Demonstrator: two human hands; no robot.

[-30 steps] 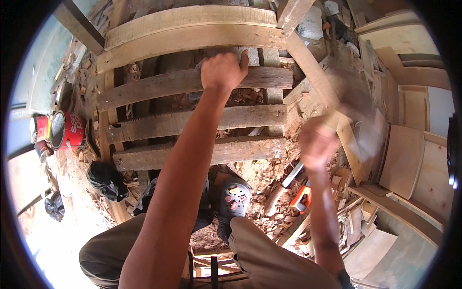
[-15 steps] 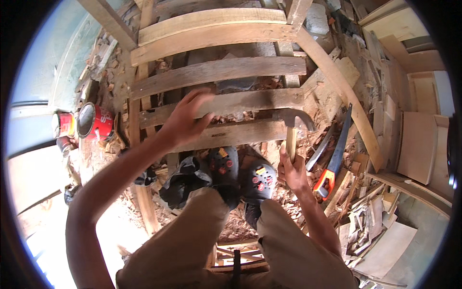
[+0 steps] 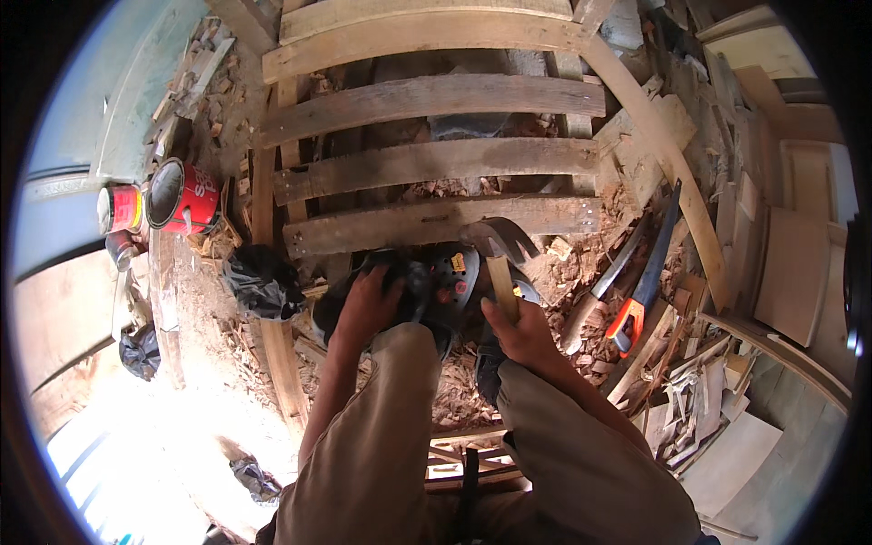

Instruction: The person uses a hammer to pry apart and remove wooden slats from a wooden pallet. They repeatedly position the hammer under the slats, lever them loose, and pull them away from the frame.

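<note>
Fingers, right hand (image 3: 522, 334): wrapped around the wooden handle of a hammer (image 3: 501, 283), its head in front of the nearest slat (image 3: 381, 227).
Fingers, left hand (image 3: 366, 304): half curled at a black plastic bag (image 3: 413, 283); whether they grip it, I cannot tell.
Saw (image 3: 656, 268): orange-handled, lying on wood chips to the right.
Cans: red one (image 3: 195, 200) with large pale lettering, beside a smaller red-and-yellow-labelled can (image 3: 120, 209).
</note>
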